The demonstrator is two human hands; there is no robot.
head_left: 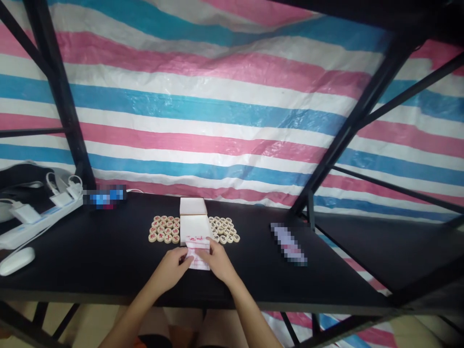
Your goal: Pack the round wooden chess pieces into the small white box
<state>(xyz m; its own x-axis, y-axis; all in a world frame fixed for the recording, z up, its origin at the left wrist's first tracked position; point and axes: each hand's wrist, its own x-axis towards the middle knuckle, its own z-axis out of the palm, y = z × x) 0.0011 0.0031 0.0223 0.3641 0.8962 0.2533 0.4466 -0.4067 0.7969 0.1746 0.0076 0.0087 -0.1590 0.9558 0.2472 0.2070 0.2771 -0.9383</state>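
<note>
- The sheet (197, 257) was thin and white, printed with red lines and marks, and looked like paper or cloth; which one could not be told.
- It was folded into a narrow, slightly rumpled strip, partly lifted rather than lying flat.
- It lay on the black counter (108, 261) near the front edge. Its far end reached the near side of the open white box (195, 227).
- The left hand (174, 268) gripped its left edge and the right hand (217, 261) covered its right side, so only the middle strip showed.
</note>
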